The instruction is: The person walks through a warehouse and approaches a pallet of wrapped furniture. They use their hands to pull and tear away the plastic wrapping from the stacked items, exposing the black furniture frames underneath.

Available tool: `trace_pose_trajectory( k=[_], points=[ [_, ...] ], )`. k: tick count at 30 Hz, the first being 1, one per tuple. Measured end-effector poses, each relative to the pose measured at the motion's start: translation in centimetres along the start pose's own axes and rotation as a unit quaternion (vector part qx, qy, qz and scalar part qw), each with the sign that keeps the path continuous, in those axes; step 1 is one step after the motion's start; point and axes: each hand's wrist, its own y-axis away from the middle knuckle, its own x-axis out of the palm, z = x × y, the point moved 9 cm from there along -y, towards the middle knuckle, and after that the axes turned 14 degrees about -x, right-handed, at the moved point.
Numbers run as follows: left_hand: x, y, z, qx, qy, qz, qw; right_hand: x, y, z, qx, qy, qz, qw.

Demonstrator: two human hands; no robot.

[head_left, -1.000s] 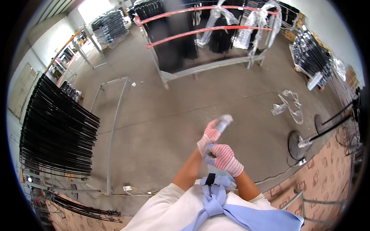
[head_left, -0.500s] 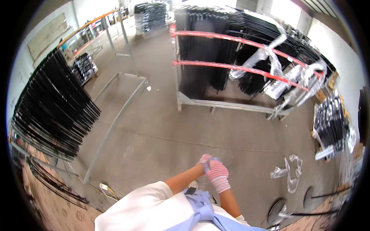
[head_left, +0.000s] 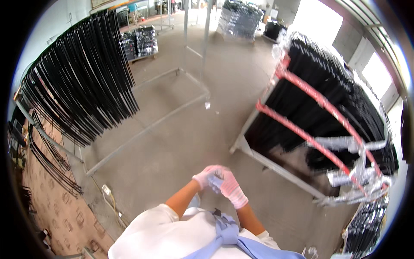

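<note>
My two hands are together in front of my waist, over the floor, in striped pink-and-white gloves with bluish palms. My left hand (head_left: 205,176) is bent inward, its fingers curled against the other hand. My right hand (head_left: 233,189) meets it from the right, also with curled fingers. Both look closed; the fingertips are blurred and overlap, so anything small between them is hidden. The nearest thing about them is the light-blue tied cloth (head_left: 226,231) at my waist, over a white top.
On the left a metal rack (head_left: 148,128) carries many hanging black rods (head_left: 82,73). At right stands a frame loaded with black pieces (head_left: 321,73), crossed by red wrapped bars (head_left: 302,134) with loose plastic film. Wrapped stacks (head_left: 240,21) stand farther back. A cable with a white socket (head_left: 106,190) lies lower left.
The view has turned to the right, so the loaded frame and the left rack sit differently. My hands stay together; the left now sits higher and more of its glove shows.
</note>
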Motion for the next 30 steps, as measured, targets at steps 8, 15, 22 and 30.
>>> trace_pose_trajectory(
  k=[8, 15, 22, 30],
  points=[
    [-19.1, -4.1, 10.1, -0.361, 0.036, -0.052, 0.931, -13.9, -13.6, 1.2, -0.006, -0.056, -0.114, 0.992],
    [-27.1, -13.7, 15.4, -0.322, 0.281, -0.168, 0.888, -26.2, -25.4, -7.3, 0.063, -0.148, -0.250, 0.955],
    [-35.2, -33.2, 16.5, -0.309, 0.196, -0.175, 0.914, -34.0, -53.4, 1.4, -0.105, -0.180, -0.167, 0.964],
    [-41.7, -52.1, 16.9, -0.258, 0.052, -0.148, 0.953, -40.6, -70.3, 16.4, -0.214, -0.148, -0.070, 0.963]
  ],
)
